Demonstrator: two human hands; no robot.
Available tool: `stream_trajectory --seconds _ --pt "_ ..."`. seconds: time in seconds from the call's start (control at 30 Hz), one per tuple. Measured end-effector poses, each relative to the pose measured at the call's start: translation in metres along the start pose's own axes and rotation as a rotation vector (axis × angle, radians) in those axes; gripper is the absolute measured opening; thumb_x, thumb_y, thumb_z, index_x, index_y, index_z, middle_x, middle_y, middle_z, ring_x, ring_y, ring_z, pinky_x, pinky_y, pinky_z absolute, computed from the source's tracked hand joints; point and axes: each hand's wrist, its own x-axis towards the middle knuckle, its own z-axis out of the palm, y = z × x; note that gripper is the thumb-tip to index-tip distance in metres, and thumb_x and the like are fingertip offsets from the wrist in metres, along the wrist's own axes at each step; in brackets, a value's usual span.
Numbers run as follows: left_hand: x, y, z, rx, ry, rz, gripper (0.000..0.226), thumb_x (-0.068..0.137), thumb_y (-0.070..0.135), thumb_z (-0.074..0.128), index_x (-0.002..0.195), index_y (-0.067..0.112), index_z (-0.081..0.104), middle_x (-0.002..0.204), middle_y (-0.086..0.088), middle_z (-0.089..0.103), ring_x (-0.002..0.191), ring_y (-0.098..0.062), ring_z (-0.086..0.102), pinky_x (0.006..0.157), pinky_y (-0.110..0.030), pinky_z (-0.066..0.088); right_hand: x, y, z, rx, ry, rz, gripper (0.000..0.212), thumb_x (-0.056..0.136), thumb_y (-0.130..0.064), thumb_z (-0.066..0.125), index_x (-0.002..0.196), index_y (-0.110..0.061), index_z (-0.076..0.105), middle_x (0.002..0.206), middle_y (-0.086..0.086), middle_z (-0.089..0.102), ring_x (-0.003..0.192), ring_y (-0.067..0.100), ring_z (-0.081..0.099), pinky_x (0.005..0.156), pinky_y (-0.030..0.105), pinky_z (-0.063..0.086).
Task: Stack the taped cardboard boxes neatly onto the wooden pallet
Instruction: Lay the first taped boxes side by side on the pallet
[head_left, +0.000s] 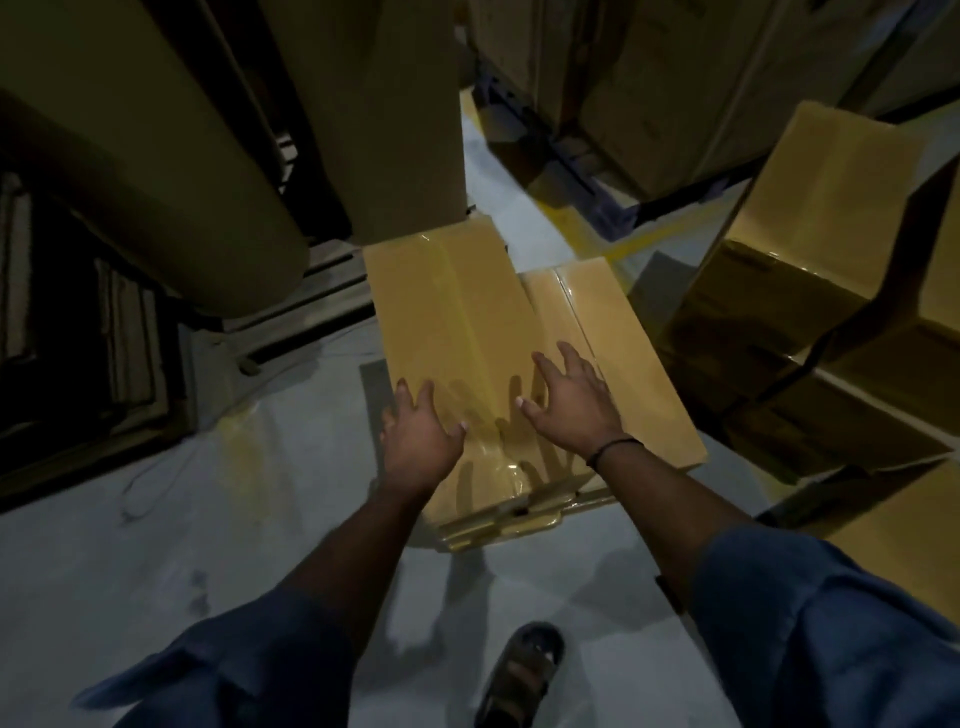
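Head | left hand (415, 436), right hand (574, 402): hands spread open, empty | seemingly just above taped box (457, 312)

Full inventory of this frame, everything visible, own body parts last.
taped boxes: two, tan, side by side on the floor, centre
box stack: several, tan, right
tall cartons: brown, behind the taped boxes
roll: one, brown, large, upper left
pallet: one, wooden, dark, under the roll
far boxes: brown, top right
floor: grey, yellow line upper right
wristband: one, black, right wrist
sandal: one, dark, bottom centre
left hand: open, over the nearest box
right hand: open, spread over it
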Motion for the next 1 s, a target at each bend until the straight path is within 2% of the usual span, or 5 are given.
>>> stream_trajectory --seconds 0.27,0.4,0.5,0.73,1.0 --pt "0.050 -0.004 0.015 -0.001 -0.038 -0.014 0.093 0.089 0.058 0.070 0.163 0.029 0.020 0.173 -0.009 -0.001 0.151 -0.049 0.020 0.118 -0.059 0.030 0.059 -0.001 0.031 -0.028 -0.002 -0.031 0.076 0.091 -0.053 0.063 0.155 -0.024 0.034 0.166 0.012 0.012 0.149 0.036 0.019 0.115 0.051 0.035" --pt "0.063 -0.012 0.029 -0.067 -0.093 -0.099 0.110 0.081 0.064 0.077 0.163 0.034 0.011 0.170 -0.009 -0.018 0.151 -0.055 0.010 0.115 -0.066 0.034 0.075 0.002 0.047 -0.039 -0.033 0.010 0.081 0.091 -0.058 0.060 0.158 -0.029 0.025 0.168 0.012 0.003 0.146 0.040 0.025 0.113 0.053 0.037" --pt "0.068 -0.016 0.038 -0.137 -0.096 -0.132 0.118 0.078 0.065 0.079 0.164 0.036 0.004 0.167 -0.010 -0.027 0.150 -0.053 0.016 0.111 -0.061 0.039 0.082 0.006 0.053 -0.030 -0.048 0.010 0.088 0.089 -0.063 0.059 0.160 -0.032 0.017 0.168 0.011 -0.003 0.142 0.043 0.032 0.110 0.054 0.041" --pt "0.071 -0.014 0.055 -0.227 0.010 -0.149 0.127 0.065 0.074 0.082 0.162 0.037 0.009 0.168 -0.009 -0.006 0.146 -0.049 0.026 0.110 -0.061 0.040 0.083 0.014 0.066 -0.015 -0.031 -0.010 0.084 0.090 -0.063 0.060 0.159 -0.035 0.021 0.167 0.013 -0.007 0.141 0.043 0.027 0.110 0.050 0.041" --pt "0.035 0.025 0.071 -0.232 0.062 -0.111 0.127 0.053 0.088 0.076 0.157 0.048 0.016 0.168 -0.007 0.001 0.147 -0.047 0.025 0.113 -0.064 0.036 0.040 0.064 0.053 0.013 0.117 -0.064 0.066 0.090 -0.063 0.059 0.149 -0.037 0.041 0.168 -0.001 0.002 0.144 0.031 0.027 0.113 0.049 0.037"
